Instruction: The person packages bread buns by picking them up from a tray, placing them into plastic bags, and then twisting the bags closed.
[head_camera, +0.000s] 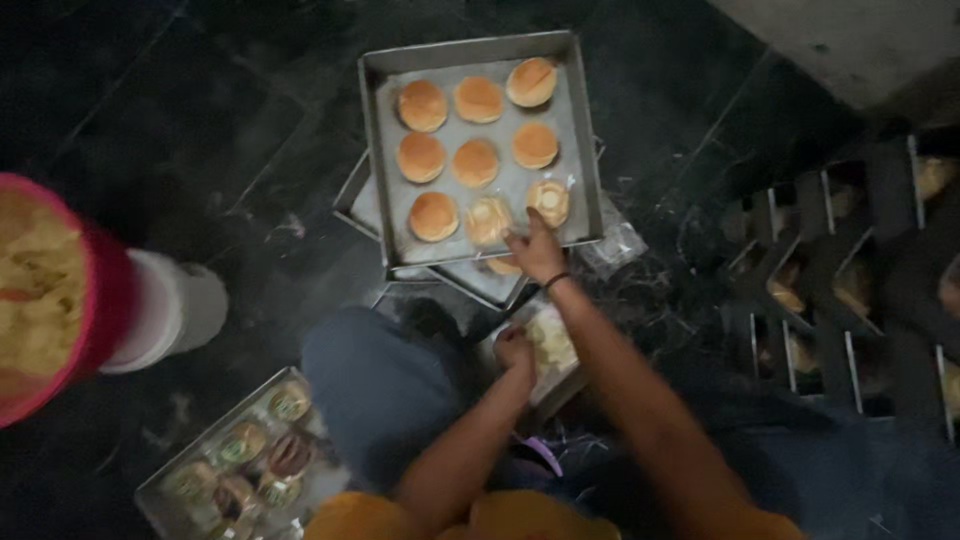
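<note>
Right hand (537, 252): reaching forward over the near rim of the square metal tray (372, 130); fingers together, tips at the near-right bun (549, 201), whether pinching it or only touching cannot be told; dark band at the wrist.

Left hand (514, 350): low, near the body, curled against a pale wrapped packet (552, 340); grip blurred, individual fingers not separable.

Square metal tray: on the dark floor, lined with pale paper; nine round golden buns in three rows; the two nearest the right hand look glossy or wrapped, detail too soft to confirm; a second tray (350, 195) lies beneath, only its corners and edges showing, with one more bun (503, 266) partly seen on it by the wrist.

Small tray (160, 490): lower left, holding wrapped filled buns with green showing; cut by the frame's bottom edge.

Pink tub (105, 300): far left, cut by the frame, holding pale shredded stuff, kind unclear; white cylinder (175, 305) just beside it.

Dark rack (830, 290): right side, compartments with dim pale items, heavily shadowed, contents unreadable.

Blue-clad knee (375, 385): between the trays; orange cloth (520, 518) at the bottom edge, cropped.
</note>
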